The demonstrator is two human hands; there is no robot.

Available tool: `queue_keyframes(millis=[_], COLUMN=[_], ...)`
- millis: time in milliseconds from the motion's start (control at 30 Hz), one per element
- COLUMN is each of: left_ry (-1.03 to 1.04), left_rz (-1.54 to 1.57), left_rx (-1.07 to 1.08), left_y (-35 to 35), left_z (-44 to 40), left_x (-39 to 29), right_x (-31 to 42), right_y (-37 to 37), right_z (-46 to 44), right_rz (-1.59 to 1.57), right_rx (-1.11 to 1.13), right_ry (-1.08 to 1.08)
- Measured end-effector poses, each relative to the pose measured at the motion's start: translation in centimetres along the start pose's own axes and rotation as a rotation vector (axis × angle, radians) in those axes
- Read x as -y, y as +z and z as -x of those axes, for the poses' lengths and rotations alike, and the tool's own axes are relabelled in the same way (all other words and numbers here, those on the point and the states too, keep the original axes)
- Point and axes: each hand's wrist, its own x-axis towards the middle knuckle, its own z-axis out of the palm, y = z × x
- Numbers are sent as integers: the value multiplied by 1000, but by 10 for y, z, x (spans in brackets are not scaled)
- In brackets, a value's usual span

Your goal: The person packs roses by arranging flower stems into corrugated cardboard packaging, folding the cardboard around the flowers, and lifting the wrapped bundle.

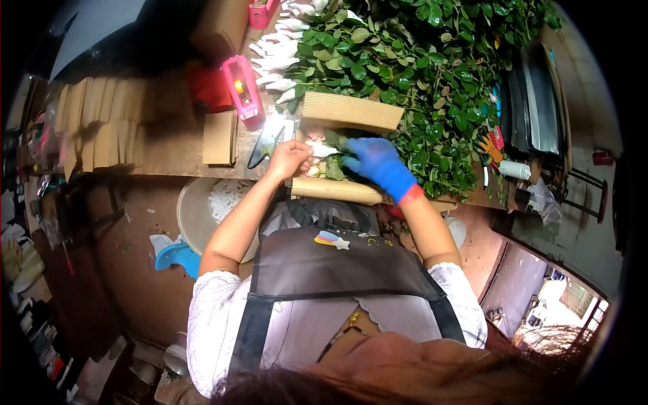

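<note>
left hand [290, 160], fingers curled, and right hand [378, 160], fingers parted, grips unclear; hard pressing could bruise the white-sleeved rose [323, 150]

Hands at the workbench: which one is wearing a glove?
The right hand: it wears a blue glove with a red cuff, while the left hand is bare.

Corrugated cardboard [352, 113]: tan and ribbed, it is lying open in front of me, its far side rising and its near side curving.
White-sleeved bud [324, 150]: it is lying sideways between my left hand [291, 160] and my blue-gloved right hand [376, 158].
Pink bloom [315, 135]: it is resting within the cardboard, partly hidden.
</note>
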Motion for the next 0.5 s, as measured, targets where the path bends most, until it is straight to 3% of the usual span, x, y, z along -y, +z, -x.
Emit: queue_keyframes(millis=[133,333,500], left_ry=[-26,99,270], left_rz=[1,-45,-322], left_rx=[-46,-142,-334], left_y=[-3,8,7], left_z=[-7,-7,-10], left_x=[10,15,28], right_x=[8,4,2], right_y=[44,81,81], right_z=[-50,-68,-62], right_rz=[163,274,163], right_rx=[260,188,53], right_ry=[58,33,-27])
